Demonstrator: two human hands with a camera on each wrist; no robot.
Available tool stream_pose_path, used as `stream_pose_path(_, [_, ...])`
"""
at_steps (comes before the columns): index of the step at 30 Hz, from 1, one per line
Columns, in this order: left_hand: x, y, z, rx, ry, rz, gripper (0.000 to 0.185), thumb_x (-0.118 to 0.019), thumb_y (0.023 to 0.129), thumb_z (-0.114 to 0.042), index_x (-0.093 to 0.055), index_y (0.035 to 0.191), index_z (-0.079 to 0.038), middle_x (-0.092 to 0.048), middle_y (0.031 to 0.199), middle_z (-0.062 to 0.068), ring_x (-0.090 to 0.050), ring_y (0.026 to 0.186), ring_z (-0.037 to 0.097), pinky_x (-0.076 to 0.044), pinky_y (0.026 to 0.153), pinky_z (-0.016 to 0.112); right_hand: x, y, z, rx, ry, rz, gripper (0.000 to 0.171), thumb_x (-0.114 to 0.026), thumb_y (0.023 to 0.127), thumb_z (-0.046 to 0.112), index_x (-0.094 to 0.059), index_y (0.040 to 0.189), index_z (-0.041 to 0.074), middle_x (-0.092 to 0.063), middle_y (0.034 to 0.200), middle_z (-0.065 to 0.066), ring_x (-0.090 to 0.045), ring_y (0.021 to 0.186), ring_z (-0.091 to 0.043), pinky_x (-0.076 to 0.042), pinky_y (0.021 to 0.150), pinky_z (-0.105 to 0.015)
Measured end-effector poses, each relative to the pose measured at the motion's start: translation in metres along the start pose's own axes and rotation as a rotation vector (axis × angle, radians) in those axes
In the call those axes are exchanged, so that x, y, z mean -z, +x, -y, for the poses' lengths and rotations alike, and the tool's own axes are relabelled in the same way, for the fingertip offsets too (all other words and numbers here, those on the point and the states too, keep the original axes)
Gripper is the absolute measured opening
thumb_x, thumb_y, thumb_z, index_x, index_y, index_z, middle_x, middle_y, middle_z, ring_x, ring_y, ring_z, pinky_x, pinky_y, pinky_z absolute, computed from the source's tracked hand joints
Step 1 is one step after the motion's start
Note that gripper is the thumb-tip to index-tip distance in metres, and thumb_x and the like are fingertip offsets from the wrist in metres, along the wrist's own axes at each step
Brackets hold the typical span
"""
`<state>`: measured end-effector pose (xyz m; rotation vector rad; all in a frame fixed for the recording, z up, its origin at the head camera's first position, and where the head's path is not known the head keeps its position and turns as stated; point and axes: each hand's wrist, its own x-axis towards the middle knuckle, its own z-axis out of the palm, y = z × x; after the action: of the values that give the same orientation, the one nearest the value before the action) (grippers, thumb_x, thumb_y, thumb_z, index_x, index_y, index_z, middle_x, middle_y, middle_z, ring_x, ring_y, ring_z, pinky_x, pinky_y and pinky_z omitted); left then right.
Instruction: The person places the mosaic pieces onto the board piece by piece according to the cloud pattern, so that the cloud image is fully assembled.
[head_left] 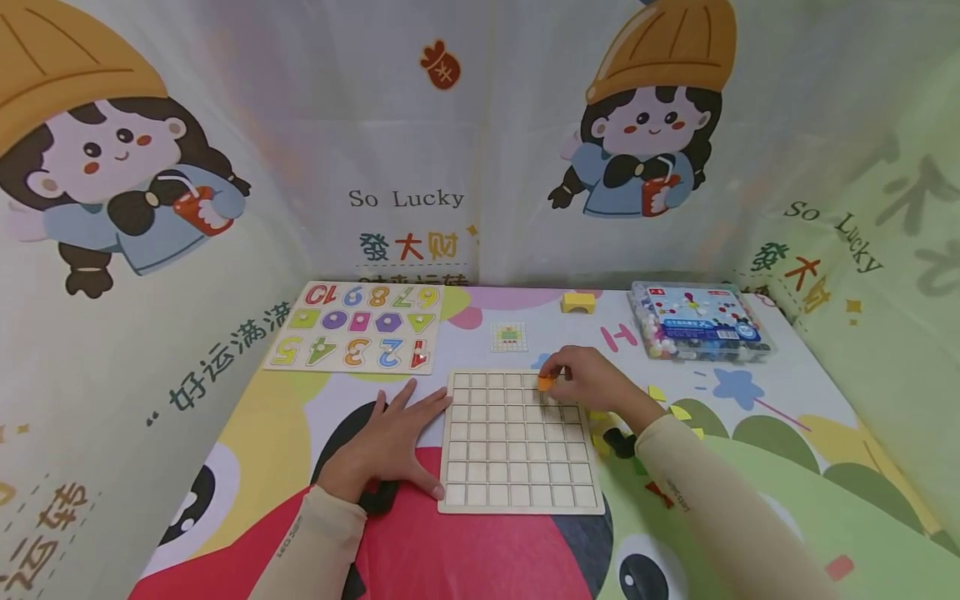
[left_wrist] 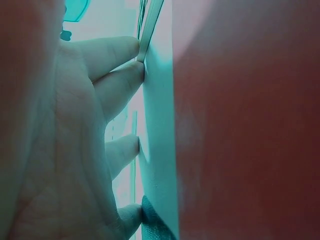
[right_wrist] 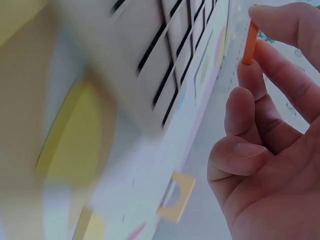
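Puzzle board (head_left: 345, 337) with numbers 1 to 10 lies at 10 o'clock from a gridded wooden board (head_left: 517, 451). The left hand (head_left: 390, 437), fingers spread, touches the latter's edge at 9 o'clock. A pattern card (head_left: 509, 337) lies beyond at 12. Toward 1 o'clock, over the top row, the right hand (head_left: 588, 377) pinches an orange piece (right_wrist: 251, 42); farther out stands an arch block (head_left: 578, 302). Yellow pieces (head_left: 680, 412) lie near 3 o'clock, a clear case (head_left: 697, 327) at 2.
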<state>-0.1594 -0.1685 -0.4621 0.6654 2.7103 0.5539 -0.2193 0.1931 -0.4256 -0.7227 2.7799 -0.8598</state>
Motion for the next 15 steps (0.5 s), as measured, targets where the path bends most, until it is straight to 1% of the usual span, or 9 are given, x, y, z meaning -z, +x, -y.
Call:
stream_pose_path(4, [0.003,0.0,-0.001,-0.002,-0.004,0.0,0.131,-0.095,0.055,-0.068,-0.036,0.166,-0.03,-0.031,0.175,-0.008,-0.008,0.166,0.04,-0.001,0.126,0.077,-0.011,0.013,0.01,0.008,-0.013,0.018,0.018,-0.081,0.09,0.014,-0.081,0.108,0.013,-0.076,0.104,0.0,-0.056,0.082,-0.014,-0.05,0.075,-0.03])
stream_pose_path(9, [0.005,-0.001,-0.003,0.004,-0.005,0.001,0.131,-0.096,0.055,-0.066,-0.037,0.166,-0.03,-0.031,0.175,-0.008,-0.008,0.166,0.04,-0.001,0.127,0.077,-0.024,0.025,0.02,-0.027,-0.008,0.07,0.013,-0.082,0.092,0.017,-0.081,0.105,0.015,-0.076,0.105,0.001,-0.06,0.09,-0.014,-0.055,0.085,-0.034])
stream_pose_path(12, [0.005,-0.002,-0.003,0.009,-0.006,0.003,0.13,-0.097,0.055,-0.065,-0.038,0.166,-0.029,-0.032,0.175,-0.007,-0.008,0.166,0.04,-0.001,0.127,0.077,-0.031,0.028,0.024,-0.029,-0.027,0.101,0.011,-0.081,0.094,0.018,-0.08,0.104,0.015,-0.074,0.103,0.002,-0.062,0.093,-0.014,-0.057,0.089,-0.036])
stream_pose_path(15, [0.005,-0.002,-0.004,0.011,-0.003,0.005,0.13,-0.096,0.055,-0.066,-0.037,0.166,-0.03,-0.032,0.174,-0.007,-0.008,0.166,0.04,-0.002,0.127,0.077,-0.035,0.029,0.027,-0.012,-0.047,0.104,0.011,-0.081,0.093,0.016,-0.079,0.104,0.014,-0.073,0.1,0.002,-0.062,0.094,-0.015,-0.057,0.091,-0.038])
